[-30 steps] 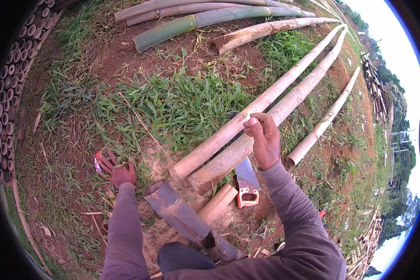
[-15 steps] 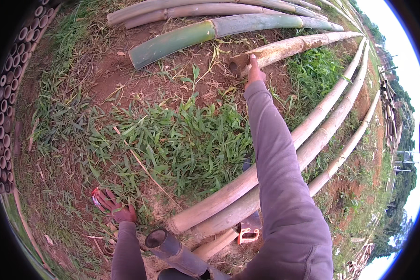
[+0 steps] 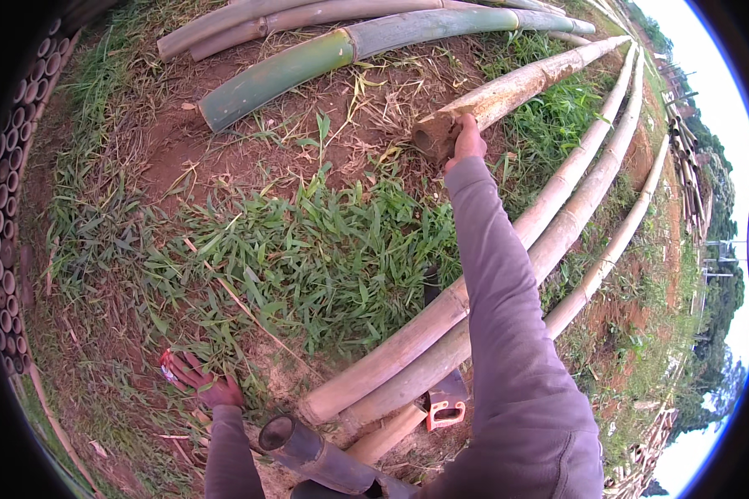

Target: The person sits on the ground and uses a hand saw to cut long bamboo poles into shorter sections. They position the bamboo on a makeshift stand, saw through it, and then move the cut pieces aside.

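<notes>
My right hand [image 3: 468, 141], arm stretched far forward, grips the near end of a weathered brown bamboo pole [image 3: 520, 91] with a ragged, broken edge. Its fingers are partly hidden against the pole. Low on the left, my left hand [image 3: 212, 389] rests on the grassy ground, fingers spread, the tips against a small red and white item [image 3: 171, 366] whose kind I cannot make out. A green bamboo pole [image 3: 283, 79] lies beyond, left of the brown one. Close to me are a short dark bamboo piece [image 3: 312, 449] and a handsaw with an orange handle [image 3: 446, 414].
Two long pale bamboo poles [image 3: 391, 362] run from near me to the far right, with a thinner pole [image 3: 612, 249] beside them. More poles [image 3: 308, 15] lie at the far side. Stacked bamboo ends [image 3: 8, 216] line the left. Grass [image 3: 324, 249] covers the middle.
The brown pole's near end has shifted right and toward me with my right hand, which has closed round its edge. The view has swung slightly; my left hand's fingers are more spread.
</notes>
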The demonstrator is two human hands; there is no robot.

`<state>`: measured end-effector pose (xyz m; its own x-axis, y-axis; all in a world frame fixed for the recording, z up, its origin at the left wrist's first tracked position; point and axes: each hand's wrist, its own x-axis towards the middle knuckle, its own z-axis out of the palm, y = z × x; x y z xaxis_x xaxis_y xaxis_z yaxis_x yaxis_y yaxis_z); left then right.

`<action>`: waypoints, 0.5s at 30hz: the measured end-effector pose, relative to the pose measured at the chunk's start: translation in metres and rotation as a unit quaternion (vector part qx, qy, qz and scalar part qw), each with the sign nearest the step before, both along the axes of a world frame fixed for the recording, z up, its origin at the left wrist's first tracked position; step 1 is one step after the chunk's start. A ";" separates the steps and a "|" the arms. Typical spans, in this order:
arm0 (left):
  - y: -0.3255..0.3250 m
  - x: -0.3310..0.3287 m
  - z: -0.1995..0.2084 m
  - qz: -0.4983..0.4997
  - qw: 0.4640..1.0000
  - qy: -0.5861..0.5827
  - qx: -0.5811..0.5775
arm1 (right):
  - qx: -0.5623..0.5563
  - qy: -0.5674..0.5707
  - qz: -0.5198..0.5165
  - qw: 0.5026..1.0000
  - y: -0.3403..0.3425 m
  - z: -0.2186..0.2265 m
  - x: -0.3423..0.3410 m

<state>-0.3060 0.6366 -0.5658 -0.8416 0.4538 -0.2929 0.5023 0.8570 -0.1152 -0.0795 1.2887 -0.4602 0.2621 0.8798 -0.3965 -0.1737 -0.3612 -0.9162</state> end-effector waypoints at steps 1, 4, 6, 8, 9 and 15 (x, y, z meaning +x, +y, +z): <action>0.001 -0.004 -0.008 0.017 0.999 -0.033 -0.016 | 0.008 0.027 0.032 0.999 -0.005 -0.011 0.033; -0.010 -0.005 -0.016 0.061 0.985 -0.133 -0.091 | -0.041 0.007 0.070 0.997 -0.009 -0.024 0.112; 0.004 -0.004 0.008 0.067 0.980 -0.151 -0.114 | -0.104 -0.027 0.083 0.991 -0.031 -0.019 0.106; -0.002 -0.005 0.004 0.034 0.994 -0.076 -0.076 | -0.128 -0.054 0.105 0.985 -0.053 0.004 0.085; -0.018 -0.002 -0.020 0.002 0.999 0.010 -0.032 | -0.138 -0.068 0.120 0.981 -0.058 0.012 0.077; -0.001 -0.004 -0.003 0.078 0.988 -0.104 -0.081 | -0.037 -0.017 0.015 0.999 -0.023 -0.030 0.065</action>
<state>-0.3104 0.6357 -0.5691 -0.8116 0.2555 -0.5254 0.3919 0.9051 -0.1652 -0.0142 1.2662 -0.4899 0.2508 0.8558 -0.4525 -0.1320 -0.4328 -0.8918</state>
